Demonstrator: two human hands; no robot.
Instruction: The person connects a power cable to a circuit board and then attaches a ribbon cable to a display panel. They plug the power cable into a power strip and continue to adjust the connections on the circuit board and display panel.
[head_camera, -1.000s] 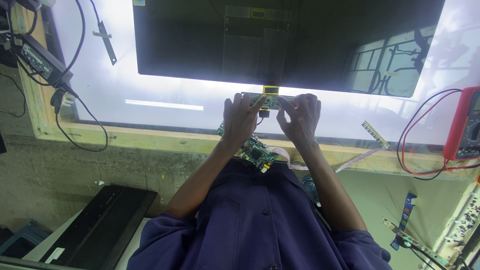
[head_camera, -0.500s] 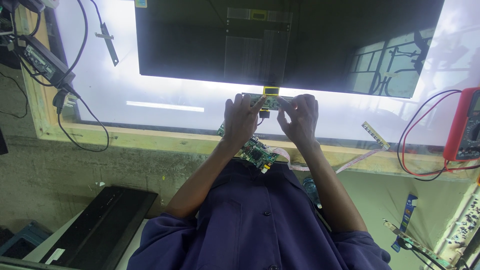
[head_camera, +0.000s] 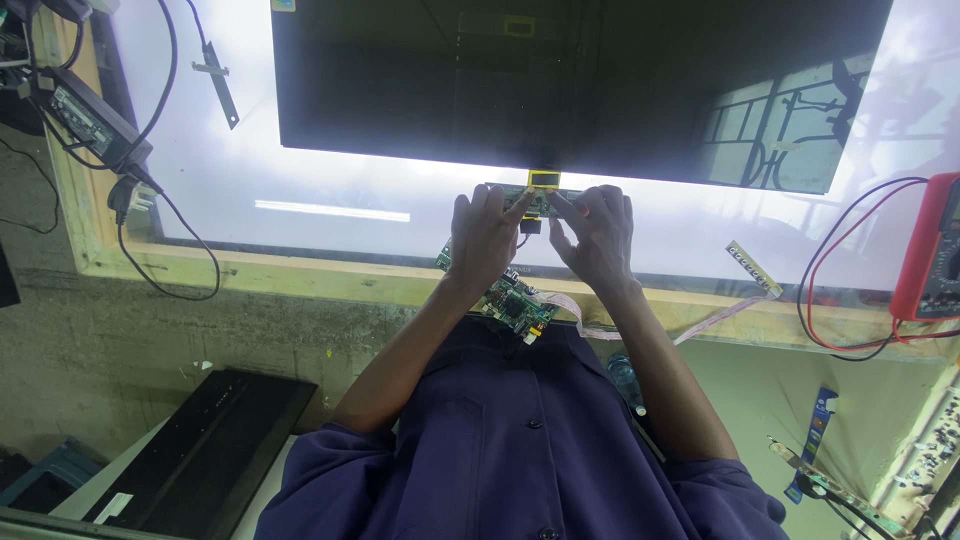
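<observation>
A large dark display panel lies on a lit white table surface. At the middle of its near edge sits a narrow green circuit board with a small yellow tab above it. My left hand grips the board's left end, fingers pressed on top. My right hand pinches its right end. A second, larger green circuit board lies under my left wrist at the table's wooden edge, with a pale flat ribbon cable running from it.
A red multimeter with red and black leads sits at the right. A black power adapter and cables lie at the left. A small connector strip rests right of my hands. A long black case lies on the floor.
</observation>
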